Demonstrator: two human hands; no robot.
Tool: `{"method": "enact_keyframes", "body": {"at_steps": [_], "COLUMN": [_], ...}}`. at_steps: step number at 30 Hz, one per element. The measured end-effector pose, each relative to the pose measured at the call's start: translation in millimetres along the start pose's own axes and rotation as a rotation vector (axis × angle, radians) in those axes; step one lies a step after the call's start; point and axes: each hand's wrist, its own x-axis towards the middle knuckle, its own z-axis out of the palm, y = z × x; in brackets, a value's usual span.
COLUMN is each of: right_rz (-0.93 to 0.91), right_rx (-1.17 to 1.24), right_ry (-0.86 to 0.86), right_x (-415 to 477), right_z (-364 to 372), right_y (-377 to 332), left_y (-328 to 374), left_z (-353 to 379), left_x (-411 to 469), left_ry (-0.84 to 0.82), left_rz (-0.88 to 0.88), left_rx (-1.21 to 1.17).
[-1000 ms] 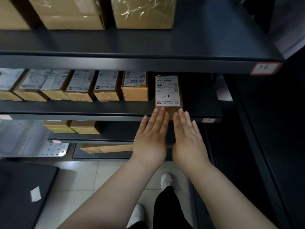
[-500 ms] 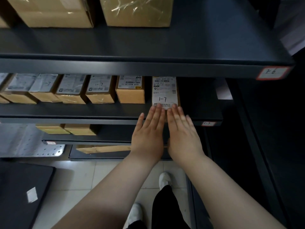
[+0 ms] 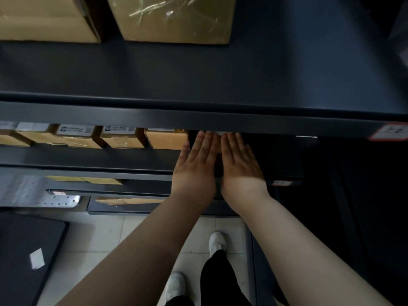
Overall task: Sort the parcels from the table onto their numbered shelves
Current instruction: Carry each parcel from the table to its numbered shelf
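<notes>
Both my hands lie flat, side by side, with straight fingers on the dark middle shelf (image 3: 92, 159). My left hand (image 3: 195, 164) and my right hand (image 3: 239, 164) press against the front of a parcel that is almost wholly hidden behind them and under the shelf above; only a sliver of its white label (image 3: 218, 134) shows at my fingertips. To the left stands a row of brown labelled parcels (image 3: 166, 139) on the same shelf. A small tag (image 3: 281, 183) marks this shelf's front edge.
The upper shelf (image 3: 198, 122) juts out above my fingertips, with two large cardboard boxes (image 3: 174, 18) on it and a red-edged tag (image 3: 389, 132) at its right end. Lower shelves hold more parcels (image 3: 101, 180). A dark table corner (image 3: 24, 257) sits bottom left.
Both hands have pushed the labelled parcel deeper into the shelf. Its label, plainly readable before, is now nearly all hidden under the upper shelf. The view has shifted closer.
</notes>
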Motion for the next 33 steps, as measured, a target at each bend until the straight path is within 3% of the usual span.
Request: {"method": "enact_keyframes", "body": {"at_steps": [4,7,11,15,19,23,33], "right_rz": [0.006,0.04,0.075,0.206,0.349,0.496,1.095], "right_rx": [0.025,-0.004,-0.02,0.054,0.094,0.153,0.085], "right_ry": [0.185,0.172,0.121,0.2,0.324,0.365,0.559], "right_x": [-7,-23,-54,-108,-174,-241,-451], "right_z": [8,8,1,11,43,56,34], "right_y": [-6,-11,-27,-54,-82,-97,-92], "left_y": [-1,-5,-14,-25,-36,-18,140], "left_z": [2,4,5,1,11,15,4], "left_x": [-5,-19,-49,-95,-144,-184,-289], "left_ry": [0.038,0.038,0.191,0.095,0.206,0.189,0.128], "left_rz": [0.023,0.06,0.133,0.181,0.351,0.514,1.176], "left_rx": [-0.033,-0.077,-0.03,0.049,0.034,0.053,0.049]}}
